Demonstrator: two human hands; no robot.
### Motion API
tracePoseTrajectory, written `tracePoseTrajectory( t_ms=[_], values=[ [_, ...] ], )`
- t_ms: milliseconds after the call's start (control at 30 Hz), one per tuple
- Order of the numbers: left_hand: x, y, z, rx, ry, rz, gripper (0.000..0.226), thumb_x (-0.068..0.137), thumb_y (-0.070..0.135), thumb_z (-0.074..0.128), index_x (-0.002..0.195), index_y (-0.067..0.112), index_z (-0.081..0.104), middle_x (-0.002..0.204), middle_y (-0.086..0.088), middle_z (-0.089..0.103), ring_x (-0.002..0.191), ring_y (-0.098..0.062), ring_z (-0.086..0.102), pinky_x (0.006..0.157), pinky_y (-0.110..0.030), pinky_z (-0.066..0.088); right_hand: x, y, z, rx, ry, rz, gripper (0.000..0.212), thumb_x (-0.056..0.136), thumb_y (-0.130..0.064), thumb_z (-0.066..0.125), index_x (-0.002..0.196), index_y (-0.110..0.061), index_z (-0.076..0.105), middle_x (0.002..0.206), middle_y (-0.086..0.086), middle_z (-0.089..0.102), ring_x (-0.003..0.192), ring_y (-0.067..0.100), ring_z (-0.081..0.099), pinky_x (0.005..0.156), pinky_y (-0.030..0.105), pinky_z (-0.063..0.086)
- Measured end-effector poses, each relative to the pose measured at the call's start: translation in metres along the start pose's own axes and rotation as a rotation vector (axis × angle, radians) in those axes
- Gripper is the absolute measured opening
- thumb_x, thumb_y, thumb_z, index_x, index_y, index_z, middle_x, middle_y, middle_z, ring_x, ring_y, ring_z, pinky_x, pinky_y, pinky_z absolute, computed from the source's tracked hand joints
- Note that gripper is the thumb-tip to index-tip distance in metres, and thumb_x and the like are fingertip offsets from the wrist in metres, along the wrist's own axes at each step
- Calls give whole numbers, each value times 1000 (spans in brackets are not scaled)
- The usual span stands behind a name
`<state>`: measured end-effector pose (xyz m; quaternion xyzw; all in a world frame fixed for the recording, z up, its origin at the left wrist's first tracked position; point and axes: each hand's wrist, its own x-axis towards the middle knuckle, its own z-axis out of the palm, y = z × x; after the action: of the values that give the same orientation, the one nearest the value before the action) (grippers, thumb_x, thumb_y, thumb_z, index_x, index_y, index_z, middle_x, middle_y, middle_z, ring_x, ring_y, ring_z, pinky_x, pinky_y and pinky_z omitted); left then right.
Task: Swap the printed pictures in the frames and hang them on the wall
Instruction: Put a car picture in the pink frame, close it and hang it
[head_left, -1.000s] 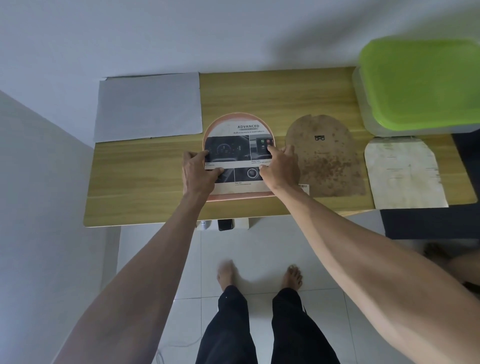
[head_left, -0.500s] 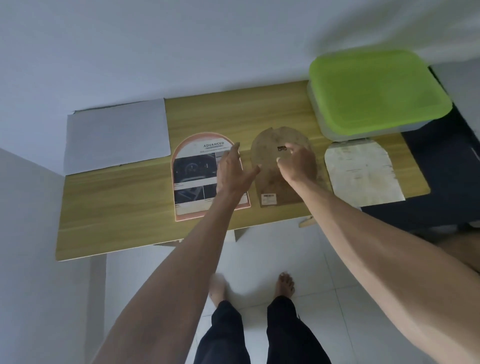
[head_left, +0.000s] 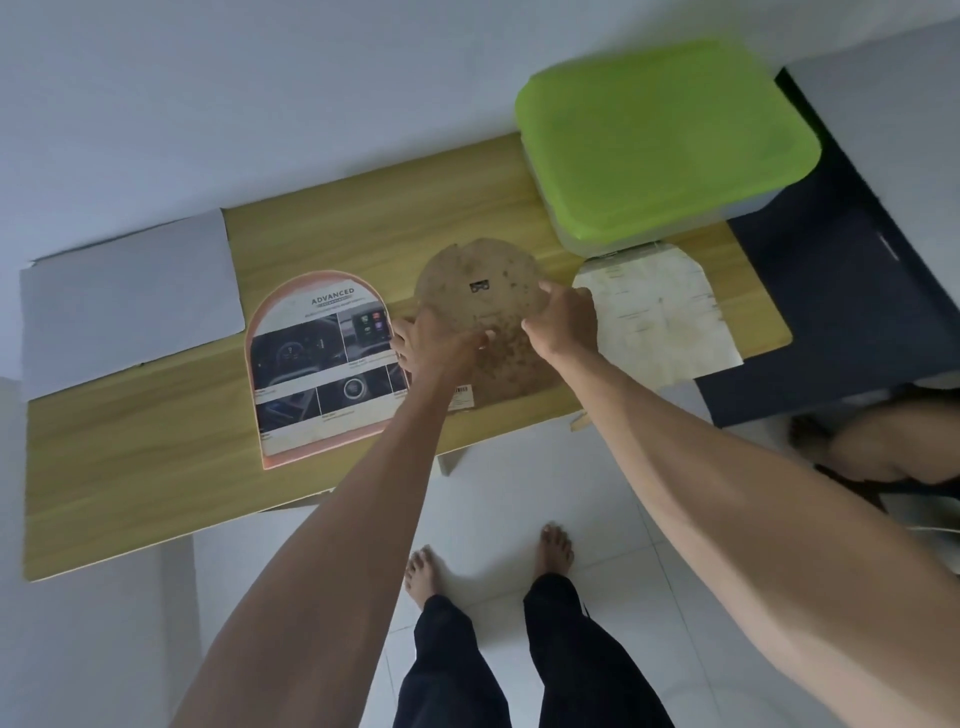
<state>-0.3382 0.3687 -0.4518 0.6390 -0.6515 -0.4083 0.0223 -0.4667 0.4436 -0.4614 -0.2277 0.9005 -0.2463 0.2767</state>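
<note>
Left hand (head_left: 439, 340): on the brown backing board (head_left: 480, 296) at its 8 o'clock edge, fingers spread flat; any grip is hidden.
Right hand (head_left: 563, 322): pinching the board's 3 o'clock edge.
Arched frame (head_left: 322, 364): holds the "ADVANCED" print, flat on the table (head_left: 130, 457), at 9 o'clock of the board; small text unreadable.
Pale print (head_left: 660, 317): top tucked under the green-lidded box (head_left: 660, 140).
Second person: 3 o'clock, cropped.

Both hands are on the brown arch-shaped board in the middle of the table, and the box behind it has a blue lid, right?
Not quite. The head view shows the lid of the clear plastic box is bright green, not blue. The rest holds: the left hand and right hand both rest on the brown arch-shaped backing board in the middle of the wooden table.
</note>
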Motion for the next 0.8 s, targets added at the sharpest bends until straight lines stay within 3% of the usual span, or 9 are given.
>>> tracePoseTrajectory(
  t_ms=[200,333,433,500,567,667,733,800],
  values=[
    [9,-1,10,-109,73,-52,76,70,30,86,136,16,51,144,-17,31,132,-40,34,111,-56,33,13,6,-3,-6,-11,38,61,89,-17,69,146,-29,51,141,16,46,129,37,45,107,42,44],
    [8,0,12,-161,119,-50,74,72,19,83,139,21,51,141,-15,32,128,-38,37,112,-53,33,15,5,-4,-6,14,61,61,86,-24,75,141,-36,52,137,12,43,121,34,48,103,43,45],
    [8,1,7,-191,137,-22,72,75,16,81,140,20,51,140,-15,32,127,-36,37,113,-49,34,16,3,-6,90,13,16,61,85,-18,77,140,-31,55,134,12,41,99,26,59,82,27,54],
    [11,2,3,-217,151,7,73,75,18,83,140,18,51,137,-14,33,125,-35,38,112,-47,35,16,-1,-11,133,16,-12,63,86,-15,76,143,-27,53,137,12,39,91,19,55,69,10,45],
    [13,3,-5,-269,158,41,76,72,22,85,140,17,51,136,-12,36,125,-32,38,111,-46,37,13,-8,-16,183,26,-33,68,86,-16,78,147,-25,49,141,11,41,104,19,55,84,9,41],
    [15,3,-24,-381,160,103,82,71,22,87,143,15,49,135,-9,39,119,-22,41,109,-37,40,4,-26,-18,248,31,-60,73,83,-16,81,147,-21,48,146,11,46,131,25,50,110,27,39],
    [17,-4,-41,-429,161,124,83,72,21,87,145,16,49,135,-6,42,113,-15,42,108,-31,41,-2,-41,-15,299,23,-86,74,80,-13,83,146,-18,50,146,10,51,135,24,49,115,34,39],
    [22,-17,-62,-485,163,138,84,71,21,88,145,20,50,135,-1,48,117,-15,48,107,-35,45,-10,-57,-8,332,1,-124,71,80,-10,82,144,-15,52,146,7,55,135,22,50,115,32,39]
  ],
)
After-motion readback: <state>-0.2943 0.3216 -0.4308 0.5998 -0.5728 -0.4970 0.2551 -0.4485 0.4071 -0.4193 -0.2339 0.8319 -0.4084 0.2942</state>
